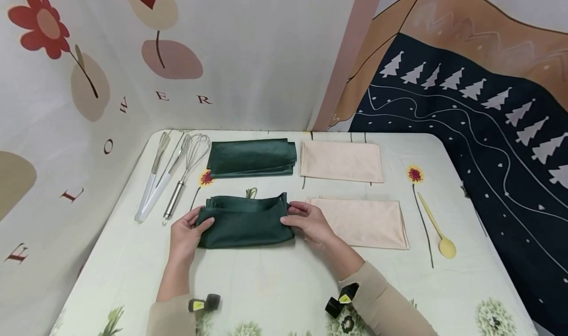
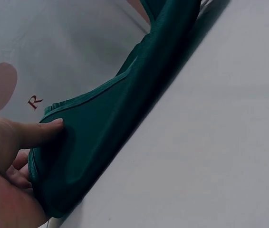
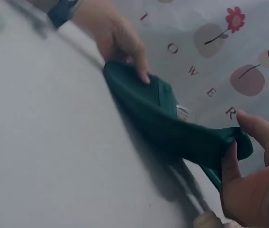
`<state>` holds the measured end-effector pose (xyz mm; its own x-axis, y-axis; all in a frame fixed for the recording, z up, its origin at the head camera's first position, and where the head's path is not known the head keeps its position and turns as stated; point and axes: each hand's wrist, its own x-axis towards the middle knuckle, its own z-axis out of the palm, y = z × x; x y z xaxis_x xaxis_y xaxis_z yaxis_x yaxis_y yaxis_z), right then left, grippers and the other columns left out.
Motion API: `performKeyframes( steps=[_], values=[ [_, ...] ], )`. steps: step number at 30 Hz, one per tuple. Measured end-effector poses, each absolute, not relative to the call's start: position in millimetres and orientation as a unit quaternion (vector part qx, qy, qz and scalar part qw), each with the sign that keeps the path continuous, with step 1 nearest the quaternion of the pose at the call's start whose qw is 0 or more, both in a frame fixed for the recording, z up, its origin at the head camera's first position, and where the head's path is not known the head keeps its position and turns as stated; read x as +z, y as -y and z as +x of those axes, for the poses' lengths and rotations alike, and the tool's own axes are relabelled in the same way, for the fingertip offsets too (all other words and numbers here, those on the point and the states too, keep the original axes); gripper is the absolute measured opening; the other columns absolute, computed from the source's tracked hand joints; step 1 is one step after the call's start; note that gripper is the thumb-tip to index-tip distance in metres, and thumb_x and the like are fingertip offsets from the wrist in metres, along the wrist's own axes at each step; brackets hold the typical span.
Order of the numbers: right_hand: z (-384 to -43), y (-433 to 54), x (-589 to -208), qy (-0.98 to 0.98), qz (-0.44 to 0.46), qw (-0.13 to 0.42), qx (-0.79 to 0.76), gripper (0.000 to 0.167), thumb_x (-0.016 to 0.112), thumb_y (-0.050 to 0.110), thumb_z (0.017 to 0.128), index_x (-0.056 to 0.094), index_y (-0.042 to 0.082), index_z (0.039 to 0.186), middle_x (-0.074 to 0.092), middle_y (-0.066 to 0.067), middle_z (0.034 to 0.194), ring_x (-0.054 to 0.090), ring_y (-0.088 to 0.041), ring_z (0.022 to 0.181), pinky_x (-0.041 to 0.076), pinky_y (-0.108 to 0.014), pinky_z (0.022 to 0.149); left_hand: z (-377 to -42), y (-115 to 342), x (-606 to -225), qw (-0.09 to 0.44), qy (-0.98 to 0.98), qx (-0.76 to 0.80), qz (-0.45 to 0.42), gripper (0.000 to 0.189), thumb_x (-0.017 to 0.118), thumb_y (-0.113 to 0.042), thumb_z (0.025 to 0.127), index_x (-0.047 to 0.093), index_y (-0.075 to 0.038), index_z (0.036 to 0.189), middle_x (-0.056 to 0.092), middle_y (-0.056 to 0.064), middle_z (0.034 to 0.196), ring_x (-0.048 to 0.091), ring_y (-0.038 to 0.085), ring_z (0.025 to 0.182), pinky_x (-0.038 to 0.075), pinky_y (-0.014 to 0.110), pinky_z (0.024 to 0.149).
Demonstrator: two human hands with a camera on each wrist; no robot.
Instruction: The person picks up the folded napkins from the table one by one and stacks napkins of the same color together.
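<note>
A folded dark green cloth point(image 1: 248, 230) is held by its two side ends at the near middle of the table. My left hand point(image 1: 185, 232) pinches its left end, thumb on the near face and fingers behind; the left wrist view shows this thumb point(image 2: 42, 134) close up. At the opposite end, my right hand point(image 1: 312, 222) pinches the upper corner. In the right wrist view the cloth point(image 3: 148, 109) stretches between both hands, with its right part lifted off the table. Behind it lies a second folded green cloth point(image 1: 250, 157).
Two folded pale pink cloths, a far one point(image 1: 340, 162) and a near one point(image 1: 364, 222), lie to the right. A whisk point(image 1: 182, 183) and white-handled utensils point(image 1: 155, 188) lie at the left. A yellow spoon point(image 1: 445, 247) rests far right on the patterned tablecloth point(image 1: 266, 286).
</note>
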<state>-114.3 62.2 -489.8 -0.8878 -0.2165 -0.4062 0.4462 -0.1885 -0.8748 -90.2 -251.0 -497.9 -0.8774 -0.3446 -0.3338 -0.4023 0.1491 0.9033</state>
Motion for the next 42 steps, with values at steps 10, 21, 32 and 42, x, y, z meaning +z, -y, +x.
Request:
performKeyframes(
  steps=[10, 21, 32, 42],
  values=[
    [-113.6, -55.5, -485.6, -0.496, 0.135, 0.259, -0.817, 0.057, 0.061, -0.003, 0.096, 0.035, -0.017, 0.145, 0.056, -0.02, 0.128, 0.063, -0.011, 0.097, 0.054, -0.021, 0.084, -90.2, 250.8, -497.4, 0.04, -0.759, 0.602, -0.245, 0.056, 0.074, -0.013, 0.093, 0.054, -0.002, 0.145, 0.056, 0.019, 0.143, 0.049, 0.023, 0.136, 0.047, 0.018, 0.099],
    [-115.3, -64.0, -486.3, -0.824, -0.098, 0.185, -0.527, 0.036, 0.083, 0.024, 0.086, 0.071, 0.002, 0.112, 0.069, -0.003, 0.085, 0.063, -0.015, 0.074, 0.054, -0.03, 0.065, -82.9, 255.6, -498.6, 0.032, -0.843, 0.496, -0.204, 0.051, 0.07, -0.027, 0.097, 0.059, 0.001, 0.138, 0.063, 0.023, 0.132, 0.06, 0.029, 0.118, 0.052, 0.034, 0.095],
    [-119.1, -75.4, -481.9, -0.866, -0.162, 0.211, -0.423, 0.017, 0.075, 0.019, 0.093, 0.066, 0.01, 0.081, 0.044, 0.005, 0.05, 0.04, -0.01, 0.045, 0.034, -0.023, 0.049, -73.9, 272.7, -482.4, 0.127, -0.904, 0.38, -0.148, 0.052, 0.068, -0.038, 0.097, 0.066, 0.009, 0.12, 0.067, 0.014, 0.095, 0.057, 0.026, 0.088, 0.047, 0.033, 0.071],
    [-121.7, -78.9, -485.1, -0.875, -0.193, 0.175, -0.408, 0.033, 0.069, 0.012, 0.097, 0.048, 0.012, 0.072, 0.038, 0.005, 0.056, 0.033, -0.01, 0.047, 0.031, -0.024, 0.052, -76.0, 272.7, -492.9, 0.079, -0.887, 0.435, -0.132, 0.032, 0.066, -0.024, 0.1, 0.067, 0.003, 0.118, 0.067, 0.012, 0.095, 0.056, 0.02, 0.081, 0.047, 0.025, 0.065]
  ],
)
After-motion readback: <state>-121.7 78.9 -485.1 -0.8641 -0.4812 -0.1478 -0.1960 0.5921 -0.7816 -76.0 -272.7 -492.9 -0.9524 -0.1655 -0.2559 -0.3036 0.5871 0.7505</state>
